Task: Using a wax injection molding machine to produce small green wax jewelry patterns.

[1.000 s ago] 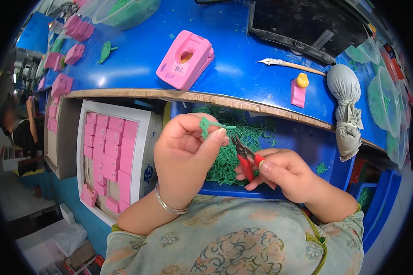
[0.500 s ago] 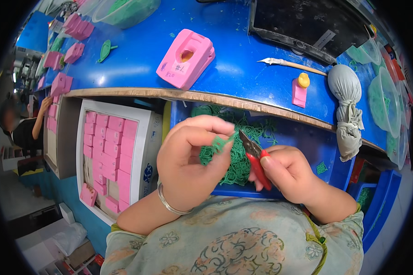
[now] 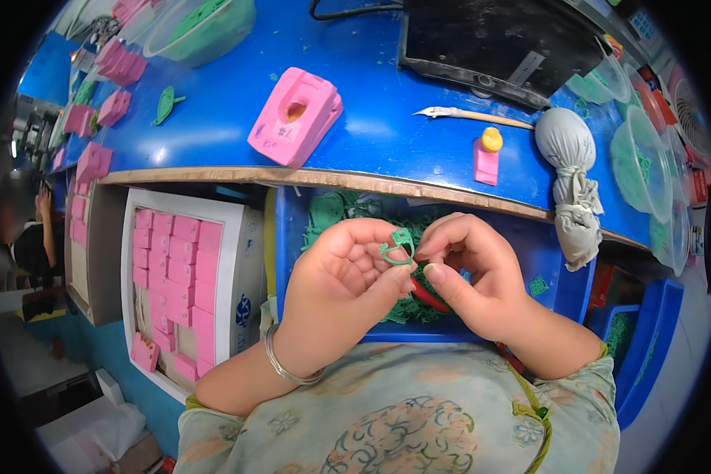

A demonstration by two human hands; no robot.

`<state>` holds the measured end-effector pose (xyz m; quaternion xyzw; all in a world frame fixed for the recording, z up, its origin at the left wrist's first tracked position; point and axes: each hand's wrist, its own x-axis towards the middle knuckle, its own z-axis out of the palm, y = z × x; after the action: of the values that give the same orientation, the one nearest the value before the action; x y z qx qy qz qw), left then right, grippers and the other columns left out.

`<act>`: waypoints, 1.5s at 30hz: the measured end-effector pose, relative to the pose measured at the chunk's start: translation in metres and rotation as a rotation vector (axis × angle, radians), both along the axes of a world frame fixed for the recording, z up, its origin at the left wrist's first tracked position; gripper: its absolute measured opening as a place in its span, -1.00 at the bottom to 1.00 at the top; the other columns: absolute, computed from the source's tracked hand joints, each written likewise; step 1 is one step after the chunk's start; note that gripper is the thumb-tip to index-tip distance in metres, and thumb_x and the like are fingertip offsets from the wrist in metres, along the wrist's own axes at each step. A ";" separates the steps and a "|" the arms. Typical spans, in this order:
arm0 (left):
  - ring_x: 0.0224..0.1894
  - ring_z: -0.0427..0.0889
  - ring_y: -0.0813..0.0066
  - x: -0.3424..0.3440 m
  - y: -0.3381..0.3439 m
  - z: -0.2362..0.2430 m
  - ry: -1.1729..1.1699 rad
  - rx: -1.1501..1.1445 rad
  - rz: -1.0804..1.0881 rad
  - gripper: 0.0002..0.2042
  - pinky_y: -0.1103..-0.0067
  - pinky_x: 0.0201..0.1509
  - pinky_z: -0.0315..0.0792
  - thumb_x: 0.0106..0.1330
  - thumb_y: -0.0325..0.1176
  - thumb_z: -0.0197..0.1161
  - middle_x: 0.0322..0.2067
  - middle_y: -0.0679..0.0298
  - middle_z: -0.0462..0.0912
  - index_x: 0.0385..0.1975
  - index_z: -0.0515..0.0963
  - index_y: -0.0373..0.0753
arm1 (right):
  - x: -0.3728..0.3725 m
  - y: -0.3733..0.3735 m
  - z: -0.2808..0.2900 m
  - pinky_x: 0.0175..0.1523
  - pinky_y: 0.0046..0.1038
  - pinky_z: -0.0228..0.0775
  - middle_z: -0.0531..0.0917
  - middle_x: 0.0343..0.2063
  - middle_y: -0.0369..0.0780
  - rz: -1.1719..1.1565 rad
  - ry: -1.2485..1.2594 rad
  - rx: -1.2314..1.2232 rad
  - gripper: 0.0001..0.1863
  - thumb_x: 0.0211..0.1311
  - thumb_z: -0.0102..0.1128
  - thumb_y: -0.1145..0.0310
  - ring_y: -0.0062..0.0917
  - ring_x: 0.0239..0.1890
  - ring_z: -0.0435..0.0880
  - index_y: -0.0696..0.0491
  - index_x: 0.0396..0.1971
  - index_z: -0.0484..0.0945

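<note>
Above the blue drawer (image 3: 557, 261), my left hand (image 3: 336, 272) pinches a small green ring-shaped piece (image 3: 400, 246) with a square latticed top. Curled close on its right side, my right hand (image 3: 478, 268) has its fingertips at the edge of the same piece. Under the right fingers, red-handled cutters (image 3: 428, 297) show only in part; whether the hand bears them I cannot tell. Green latticed pieces (image 3: 332, 212) lie heaped in the drawer behind and below my hands.
On the blue tabletop (image 3: 197, 134) stand a pink mold block (image 3: 296, 118), a small pink block with a yellow knob (image 3: 487, 156), a brush (image 3: 478, 117) and a tied grey cloth bag (image 3: 569, 150). A white-framed tray (image 3: 235, 261) with pink blocks is at left. Another person's arm (image 3: 46, 213) shows far left.
My right hand has moved the cutters away from the green piece and down; its fingertips now meet the piece. My left hand has turned, bringing the ring shape into view. The view shifted slightly.
</note>
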<state>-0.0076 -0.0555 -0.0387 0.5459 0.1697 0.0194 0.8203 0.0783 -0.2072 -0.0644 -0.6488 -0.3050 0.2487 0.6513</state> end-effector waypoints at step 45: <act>0.08 0.40 0.05 -0.011 0.026 -0.025 -0.217 -0.003 -0.104 -0.38 0.29 0.09 0.41 -0.04 -0.39 0.36 0.01 0.09 0.35 0.03 0.19 -0.28 | 0.037 0.012 0.068 -0.06 -0.27 0.35 0.51 -0.20 -0.09 -0.057 -1.384 -0.169 -0.53 -0.24 0.19 0.47 -0.27 -0.13 0.50 0.17 -0.17 0.48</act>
<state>-0.0182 -0.0296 -0.0634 0.5472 0.0512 0.0353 0.8347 0.1149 -0.1948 0.0035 -0.7144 -0.6122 -0.2164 0.2606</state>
